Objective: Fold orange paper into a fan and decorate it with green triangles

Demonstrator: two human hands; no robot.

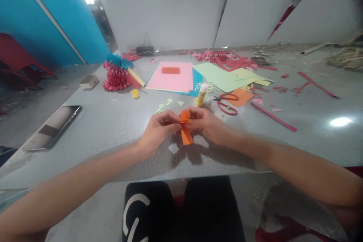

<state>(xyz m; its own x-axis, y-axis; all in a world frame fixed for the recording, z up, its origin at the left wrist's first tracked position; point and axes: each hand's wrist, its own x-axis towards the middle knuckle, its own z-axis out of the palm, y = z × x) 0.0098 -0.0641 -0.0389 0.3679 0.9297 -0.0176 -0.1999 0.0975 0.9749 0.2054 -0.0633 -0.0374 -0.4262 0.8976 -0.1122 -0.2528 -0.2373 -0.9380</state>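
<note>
A pleated strip of orange paper [185,128] is held above the grey table [113,121] near its front edge. My left hand [157,130] pinches the strip from the left, fingers closed on its upper part. My right hand [207,123] grips it from the right, fingers curled around the folded top. The lower end of the strip hangs free between the two hands.
Behind the hands stand a glue stick [202,94] and red-handled scissors [227,104]. Pink [171,77], blue and green paper sheets [227,75] lie further back, with red paper scraps [272,117] to the right. Folded paper fans [117,73] and a tablet [53,124] sit on the left.
</note>
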